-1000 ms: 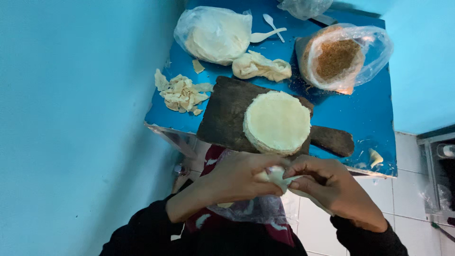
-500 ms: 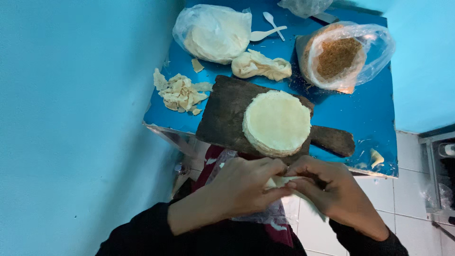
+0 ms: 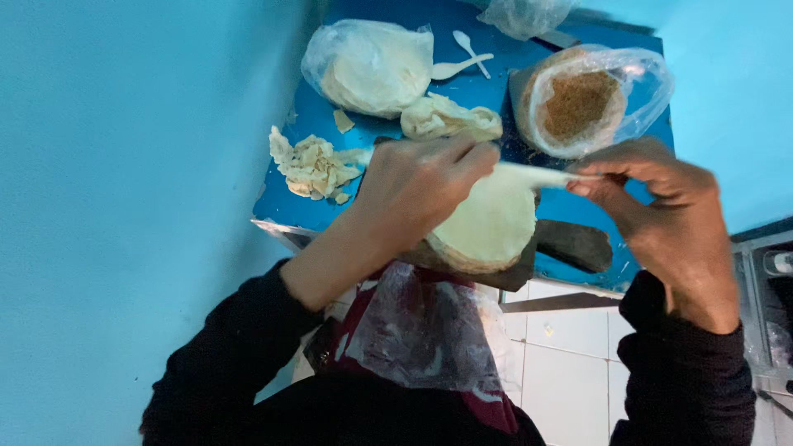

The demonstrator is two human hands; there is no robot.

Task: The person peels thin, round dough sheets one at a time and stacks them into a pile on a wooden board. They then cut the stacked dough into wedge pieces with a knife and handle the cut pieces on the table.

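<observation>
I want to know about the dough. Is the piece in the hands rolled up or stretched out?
Stretched out. The pale dough piece runs as a thin strip between the left hand and right hand.

Dim, blue-tinted light; soft shadows, slight motion blur, no glare.

Blue table (image 3: 326,190), small, set into the corner of light blue walls. On it: clear bag of pale dough (image 3: 370,66) at the far left, white plastic spoon (image 3: 459,66) just beside it, crumpled dough lump (image 3: 450,118), pile of dough scraps (image 3: 312,165) near the left edge, bagged bowl of brown filling (image 3: 578,103) at the far right, dark wooden board (image 3: 570,244) at the front edge carrying a stack of flat dough rounds (image 3: 487,227).
</observation>
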